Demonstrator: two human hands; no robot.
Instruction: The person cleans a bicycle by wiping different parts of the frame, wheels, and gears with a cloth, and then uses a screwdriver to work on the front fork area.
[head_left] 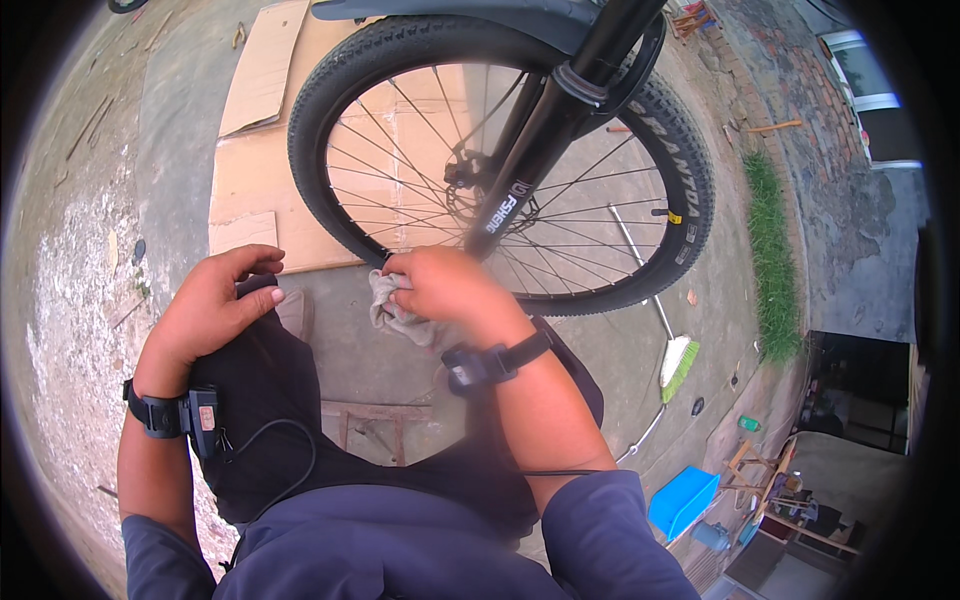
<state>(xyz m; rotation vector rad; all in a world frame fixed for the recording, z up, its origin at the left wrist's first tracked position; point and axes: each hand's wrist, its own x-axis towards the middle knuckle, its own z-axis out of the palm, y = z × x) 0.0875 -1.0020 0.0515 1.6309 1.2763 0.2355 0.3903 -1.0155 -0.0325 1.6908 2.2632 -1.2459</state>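
Note:
A bicycle wheel point(306, 170) with a black knobby tire and thin spokes stands in front of me, held in a black fork point(520, 170). My right hand point(450, 285) is closed on a crumpled greyish rag point(398, 315) at the near lower part of the wheel, by the rim. Whether the cloth presses on the rim or the tire, I cannot tell. Over my left knee rests my left hand point(215, 310), its fingers loosely bent and the thumb apart, with nothing in it. A dark mudguard point(420, 8) shows above the tire.
Flattened cardboard point(240, 185) lies on the concrete beneath and left of the wheel. To the right are a broom point(678, 362) with green bristles, a strip of grass point(770, 260) along a brick wall, a blue bin point(684, 500) and a green bottle point(748, 424).

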